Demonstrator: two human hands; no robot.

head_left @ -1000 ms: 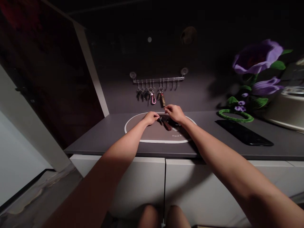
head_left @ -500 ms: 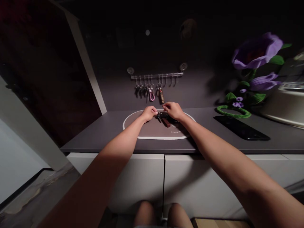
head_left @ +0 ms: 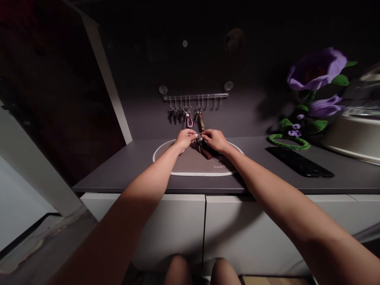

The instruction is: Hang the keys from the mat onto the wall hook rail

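Both hands meet above a brown oval mat (head_left: 190,164) with a white rim. My left hand (head_left: 185,139) pinches the ring of a bunch of keys (head_left: 199,143) from the left. From the right, my right hand (head_left: 214,139) closes its thumb and fingers at the top of the same bunch; what exactly it grips is too small to tell. A reddish-brown key fob (head_left: 205,153) slants below the fingers over the mat. On the wall behind, a clear hook rail (head_left: 196,96) carries several key sets, one with a pink carabiner (head_left: 189,120) and one with a brown tag (head_left: 201,122).
A black phone (head_left: 299,161) lies on the grey counter (head_left: 113,168) to the right. Behind it are a green ring (head_left: 289,141), purple flowers (head_left: 319,71) and a large pale rounded appliance (head_left: 356,132). White cabinet fronts (head_left: 175,229) are below the counter edge.
My right hand has come down and left to meet my left hand at the keys. The bunch and brown fob have shifted slightly. The camera view has moved a little.
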